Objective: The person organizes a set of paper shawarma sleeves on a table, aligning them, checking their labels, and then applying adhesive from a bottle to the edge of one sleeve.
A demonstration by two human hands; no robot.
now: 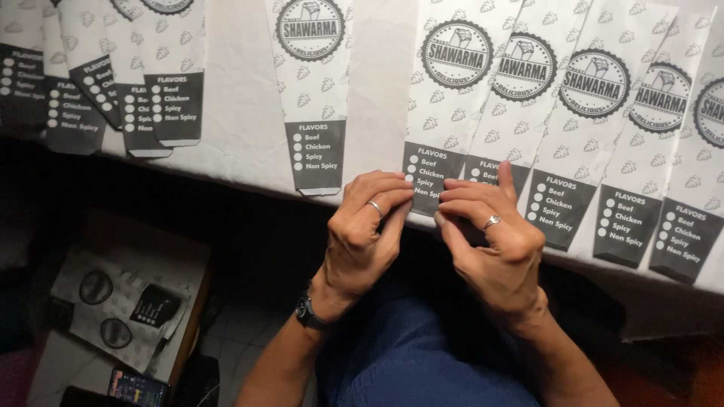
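**Both hands pinch the end of one paper sleeve**

At the centre of the frame the left hand (367, 230) and right hand (494, 234) meet, fingers closed narrow on the dark lower end of a printed paper sleeve (445, 90) that hangs over the table edge (249, 162). More sleeves (603, 113) lie fanned to its right, others (162, 75) at upper left. In the lower left, an open box (192, 301) holds crumpled printed paper (121, 305)
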